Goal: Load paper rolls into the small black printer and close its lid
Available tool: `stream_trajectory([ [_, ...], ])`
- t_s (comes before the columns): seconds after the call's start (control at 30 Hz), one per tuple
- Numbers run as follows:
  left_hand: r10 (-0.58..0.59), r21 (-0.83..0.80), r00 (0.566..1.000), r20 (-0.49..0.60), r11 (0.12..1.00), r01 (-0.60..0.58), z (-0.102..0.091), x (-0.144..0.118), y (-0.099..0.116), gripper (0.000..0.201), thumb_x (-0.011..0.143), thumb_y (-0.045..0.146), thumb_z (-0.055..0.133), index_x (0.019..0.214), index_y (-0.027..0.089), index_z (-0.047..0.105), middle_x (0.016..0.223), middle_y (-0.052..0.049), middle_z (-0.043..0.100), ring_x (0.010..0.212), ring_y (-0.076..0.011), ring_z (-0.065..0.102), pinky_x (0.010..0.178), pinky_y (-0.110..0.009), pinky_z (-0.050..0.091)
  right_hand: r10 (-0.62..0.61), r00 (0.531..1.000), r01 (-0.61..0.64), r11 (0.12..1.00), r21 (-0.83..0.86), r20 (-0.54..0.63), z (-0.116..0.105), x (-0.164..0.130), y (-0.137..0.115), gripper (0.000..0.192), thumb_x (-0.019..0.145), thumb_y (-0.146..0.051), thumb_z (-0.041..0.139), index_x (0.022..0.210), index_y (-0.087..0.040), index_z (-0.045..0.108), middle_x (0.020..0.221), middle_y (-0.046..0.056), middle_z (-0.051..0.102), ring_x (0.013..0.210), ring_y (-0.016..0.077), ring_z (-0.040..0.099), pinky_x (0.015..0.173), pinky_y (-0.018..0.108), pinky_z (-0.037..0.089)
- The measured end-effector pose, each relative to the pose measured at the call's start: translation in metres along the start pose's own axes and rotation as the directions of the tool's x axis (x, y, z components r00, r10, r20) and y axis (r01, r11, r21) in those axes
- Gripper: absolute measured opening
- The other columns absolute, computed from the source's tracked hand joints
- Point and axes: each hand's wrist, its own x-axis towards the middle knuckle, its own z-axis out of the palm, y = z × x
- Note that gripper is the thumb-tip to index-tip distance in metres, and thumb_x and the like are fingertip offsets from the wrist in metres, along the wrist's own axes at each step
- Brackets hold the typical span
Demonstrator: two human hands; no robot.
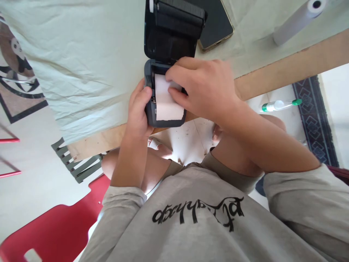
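A small dark portable receipt printer (pixel 171 123) is held over the table's front edge, its black lid (pixel 174 42) swung back. Wrapped around the printer's left side is my left hand (pixel 139 109), thumb on the rim. Inside the paper bay sits a white paper roll (pixel 161 89), and its loose end drapes over the near edge of the housing. My right hand (pixel 205 85) reaches in from the right, with curled fingers and thumb on the roll. Part of the roll is hidden behind those fingers.
Beyond the printer lies a black flat device (pixel 216 22), perhaps a phone. A white cylinder (pixel 296 25) with a hollow core stands at the far right. Pale cloth (pixel 95 69) covers the table up to its wooden edge (pixel 286 60). A red chair (pixel 57 225) is at lower left.
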Motion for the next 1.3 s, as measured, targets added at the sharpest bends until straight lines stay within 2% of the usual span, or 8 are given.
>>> stream_trajectory([
  [0.17,0.105,0.126,0.994,-0.027,0.987,-0.101,0.001,-0.003,-0.003,0.037,0.075,0.059,0.052,0.092,0.028,0.061,0.09,-0.005,0.066,0.097,-0.0316,0.058,0.076,-0.042,0.045,-0.046,0.991,0.046,0.999,0.002,0.123,-0.012,-0.002,-0.001,0.024,0.082,-0.033,0.046,0.104,-0.03,0.054,0.081,0.001,0.064,0.064,0.0176,0.053,0.051,0.026,0.022],
  [0.37,0.13,0.138,0.991,0.009,0.982,-0.13,0.005,-0.006,0.002,0.033,0.08,0.051,0.054,0.101,0.026,0.061,0.098,-0.005,0.065,0.089,-0.024,0.061,0.074,-0.036,0.05,-0.093,0.991,0.051,0.924,0.379,0.092,-0.021,-0.008,0.009,0.036,0.074,-0.026,0.053,0.109,-0.025,0.049,0.097,-0.003,0.063,0.074,0.0137,0.057,0.058,0.025,0.036],
  [0.43,0.115,0.111,0.993,-0.027,0.988,-0.112,0.004,-0.005,0.002,0.026,0.082,0.044,0.056,0.1,0.025,0.061,0.095,-0.003,0.066,0.086,-0.021,0.061,0.074,-0.033,0.05,-0.117,0.992,0.066,0.776,0.627,0.041,-0.025,-0.011,0.015,0.034,0.072,-0.022,0.055,0.105,-0.021,0.049,0.104,-0.001,0.06,0.076,0.01,0.058,0.055,0.021,0.036],
  [0.57,0.132,0.025,0.989,-0.06,0.991,-0.131,-0.001,-0.001,-0.001,0.024,0.082,0.039,0.058,0.098,0.021,0.061,0.091,-0.003,0.066,0.086,-0.0202,0.061,0.075,-0.032,0.049,0.013,0.999,0.032,0.324,0.946,-0.038,-0.022,-0.011,0.036,0.036,0.075,-0.018,0.045,0.11,-0.022,0.043,0.089,-0.004,0.055,0.058,0.004,0.05,0.043,0.019,0.032],
  [0.7,0.119,0.019,0.993,-0.023,0.993,-0.118,-0.003,-0.001,-0.003,0.026,0.079,0.037,0.061,0.1,0.021,0.059,0.095,-0.004,0.067,0.088,-0.0231,0.061,0.074,-0.036,0.05,0.12,0.993,-0.002,0.164,0.986,-0.017,-0.002,-0.01,0.061,0.035,0.07,-0.022,0.041,0.105,-0.024,0.04,0.08,-0.003,0.05,0.056,0.0068,0.05,0.04,0.021,0.036],
  [1.0,0.182,0.041,0.983,-0.006,0.982,-0.182,-0.008,-0.002,-0.013,0.011,0.078,0.029,0.057,0.088,0.028,0.061,0.093,-0.002,0.067,0.092,-0.0259,0.06,0.078,-0.041,0.049,0.131,0.984,0.054,0.433,0.9,-0.122,0.023,-0.03,0.069,0.02,0.07,-0.017,0.06,0.085,-0.021,0.046,0.072,-0.002,0.046,0.058,0.008,0.055,0.054,0.025,0.052],
  [1.17,0.161,0.032,0.984,0.074,0.986,-0.164,-0.01,-0.005,-0.009,0.015,0.084,0.028,0.052,0.096,0.022,0.058,0.099,-0.004,0.066,0.097,-0.0251,0.057,0.084,-0.041,0.047,0.073,0.982,0.085,0.649,0.756,-0.173,0.016,-0.033,0.069,0.024,0.07,-0.014,0.061,0.09,-0.02,0.048,0.087,0.001,0.051,0.075,0.0075,0.05,0.059,0.02,0.043],
  [1.3,0.16,0.0,0.983,0.085,0.987,-0.161,-0.006,-0.007,-0.008,0.014,0.088,0.025,0.045,0.095,0.019,0.056,0.098,-0.005,0.064,0.097,-0.023,0.056,0.088,-0.04,0.045,0.068,0.986,0.054,0.727,0.684,-0.151,0.014,-0.03,0.064,0.031,0.069,-0.014,0.062,0.098,-0.018,0.05,0.094,0.001,0.054,0.075,0.0057,0.046,0.062,0.02,0.039],
])
